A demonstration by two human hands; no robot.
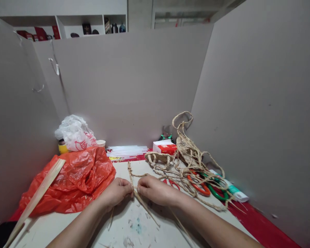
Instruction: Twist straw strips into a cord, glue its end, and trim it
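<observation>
A thin straw braid (130, 173) runs from near the board's far edge down to my fingers. My left hand (119, 192) is closed, its thumb and forefinger pinching the braid's near end. Just right of it, my right hand (153, 189) is closed in a pinch on a straw strand, its fingertips close to the left ones. Loose straw strands (146, 207) fan out below the fingers toward me. The exact crossing of the strands is hidden by the fingertips. A thin cord links the braid to the tangle of plaited straw rope (188, 151) on the right.
An orange plastic bag (74, 179) with a long dry leaf strip (42, 187) lies left. Behind are a white plastic bag (76, 132), clear sticks (127, 151) and a red-and-white box (165, 147). Scissors with orange handles (203, 189) and a white-green tube (236, 192) lie right. Grey partitions enclose the table.
</observation>
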